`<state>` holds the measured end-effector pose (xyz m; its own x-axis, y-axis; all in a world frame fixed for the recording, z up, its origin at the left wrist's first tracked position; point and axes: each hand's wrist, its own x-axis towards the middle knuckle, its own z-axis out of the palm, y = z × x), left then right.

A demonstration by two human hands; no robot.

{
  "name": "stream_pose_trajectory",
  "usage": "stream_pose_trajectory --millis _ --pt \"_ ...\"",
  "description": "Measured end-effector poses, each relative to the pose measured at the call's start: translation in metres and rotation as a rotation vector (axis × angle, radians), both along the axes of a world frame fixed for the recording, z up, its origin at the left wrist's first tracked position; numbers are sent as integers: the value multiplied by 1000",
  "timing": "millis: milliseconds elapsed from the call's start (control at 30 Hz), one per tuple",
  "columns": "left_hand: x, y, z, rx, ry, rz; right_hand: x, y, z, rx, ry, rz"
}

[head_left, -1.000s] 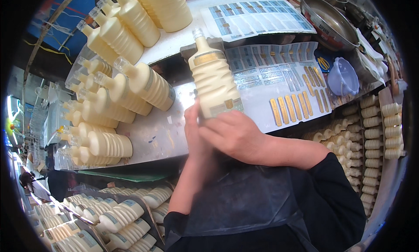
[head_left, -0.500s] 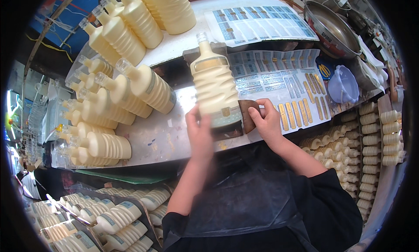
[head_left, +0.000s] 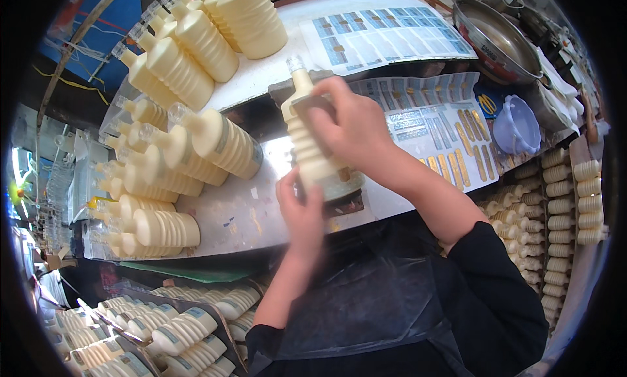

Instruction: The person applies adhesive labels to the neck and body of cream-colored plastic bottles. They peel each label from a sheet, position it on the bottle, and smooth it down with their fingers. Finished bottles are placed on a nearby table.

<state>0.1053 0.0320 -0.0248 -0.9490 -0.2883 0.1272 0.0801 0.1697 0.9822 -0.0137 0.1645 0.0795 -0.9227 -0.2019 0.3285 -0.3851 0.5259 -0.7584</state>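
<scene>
Spreading beneath everything, the shiny bench (head_left: 219,220) gave a firm base for the work. Bottle racks (head_left: 558,210) stood below on the right, perhaps kept low to leave the top free. A metal basin (head_left: 496,34) sat at the far right, beyond the forearms. Cream bottles (head_left: 225,142) crowded the left side, leaving limited room that way. A label sheet (head_left: 411,123) lay close on the right, likely for easy reach, though the right forearm crossed its near part. Mid-bench lay the bottle being worked (head_left: 318,169), neck pointing away beside a grey block (head_left: 281,89) that probably steadied it. A lavender bucket (head_left: 519,125) stood past the sheet. The right hand (head_left: 356,127) was closed around a flat brown pad (head_left: 313,108), pressed, it seemed, to the bottle's upper body. The left hand (head_left: 304,210), blurred and half-curled, was at its lower left side, apparently bracing; whether it gripped could not be told. Smallest were the gold strips (head_left: 454,169), partly hidden by that forearm.
</scene>
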Motion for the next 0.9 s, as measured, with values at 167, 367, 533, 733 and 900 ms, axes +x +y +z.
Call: stream_pose_trajectory --millis 167,367,533,733,900 --pt "0 -11 -18 201 1 -35 -22 1 -17 69 -61 -47" --pt "2 -21 -35 -97 142 -106 -27 37 -67 -273 -231 -102" --pt "-2 -23 -22 -506 165 -28 -40 47 -74 -468 -301 -111" --pt "-6 -25 9 -665 417 32 -50 72 -64 -594 -721 -29" --pt "-13 -7 33 -732 544 27 -44 48 -66 -581 -879 340"
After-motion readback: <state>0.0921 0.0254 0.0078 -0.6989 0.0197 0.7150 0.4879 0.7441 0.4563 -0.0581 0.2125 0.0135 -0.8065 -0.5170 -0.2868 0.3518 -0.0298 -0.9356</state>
